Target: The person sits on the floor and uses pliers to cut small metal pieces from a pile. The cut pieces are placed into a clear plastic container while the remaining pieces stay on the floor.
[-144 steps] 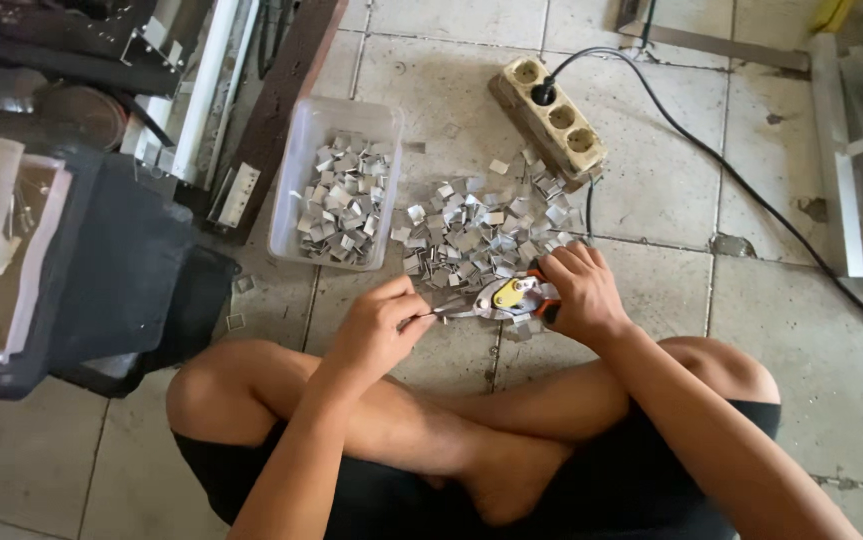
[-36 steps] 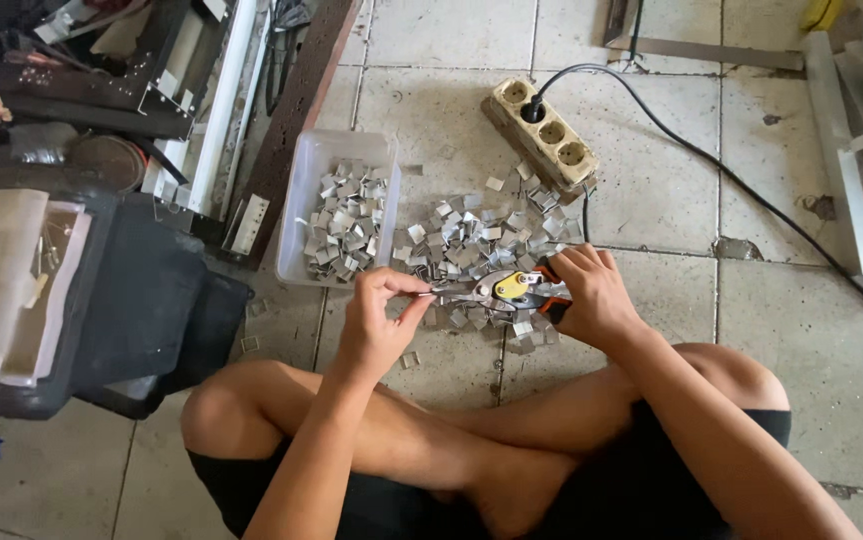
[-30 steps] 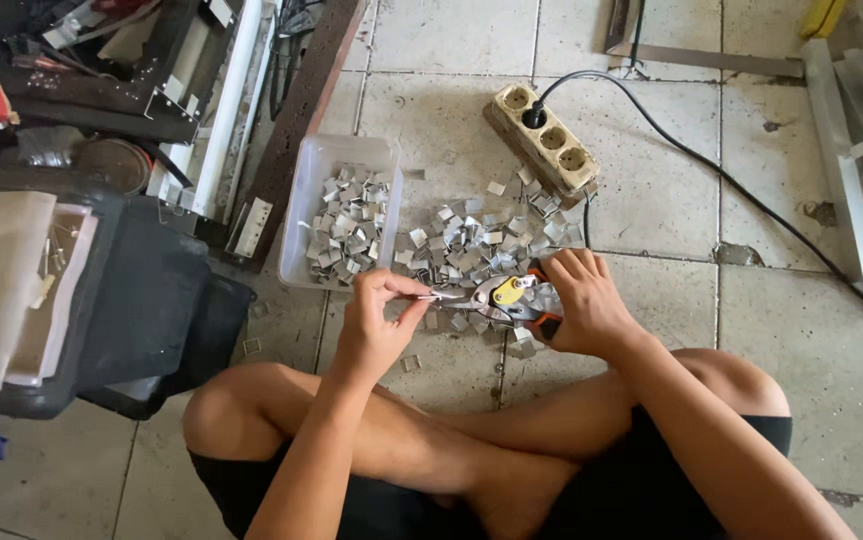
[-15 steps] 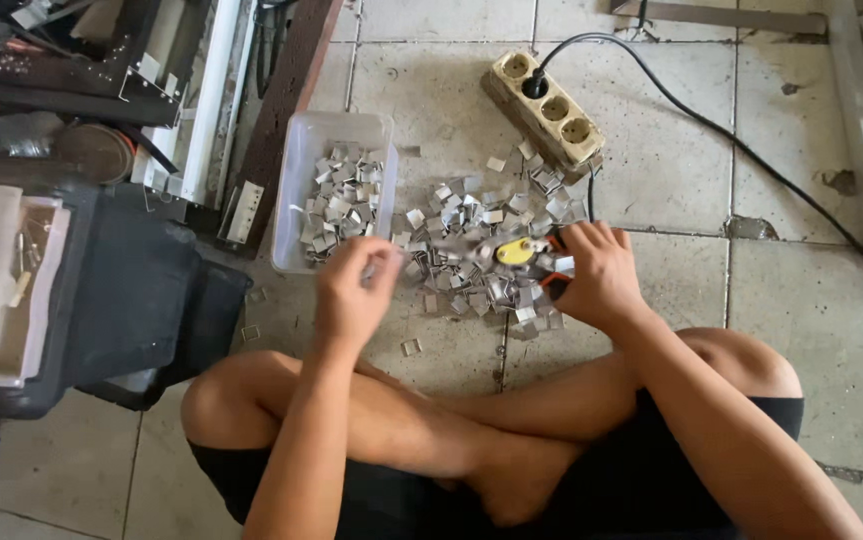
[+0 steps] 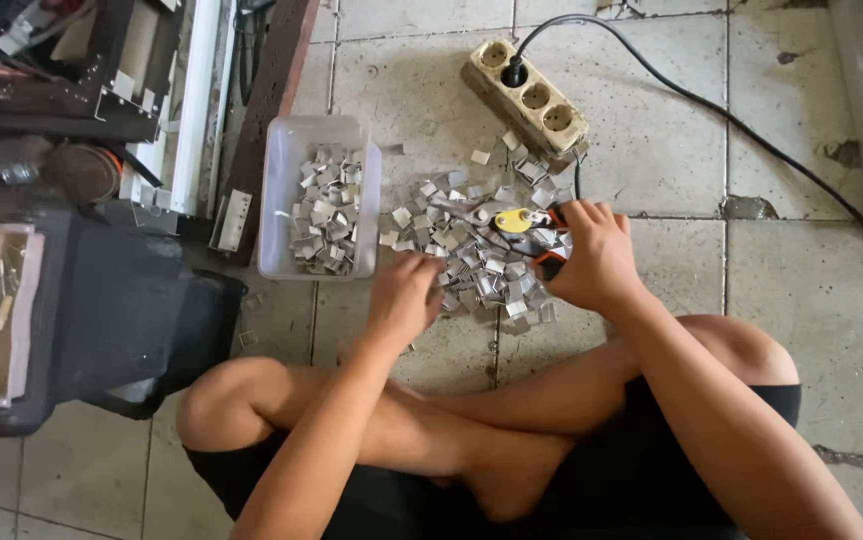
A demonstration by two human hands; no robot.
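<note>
I sit cross-legged on a tiled floor. My right hand [image 5: 591, 255] grips a plier-like tool with yellow and orange handles [image 5: 521, 222], its jaws lying over a heap of small silvery metal pieces [image 5: 476, 262]. My left hand [image 5: 406, 295] rests at the left edge of that heap, fingers curled down among the pieces; whether it holds one is hidden. To the left stands a clear plastic tub [image 5: 281, 190] partly filled with the same metal pieces.
A beige power strip [image 5: 531, 95] with a black plug and cable [image 5: 731, 120] lies behind the heap. A dark bag [image 5: 121, 320] and a rack of metal profiles and tools [image 5: 101, 80] crowd the left side. White profiles lie at the far right.
My left hand moved from the tool's jaws toward the tub, then came down to the heap's left edge. My right hand keeps the tool, now lowered onto the pile.
</note>
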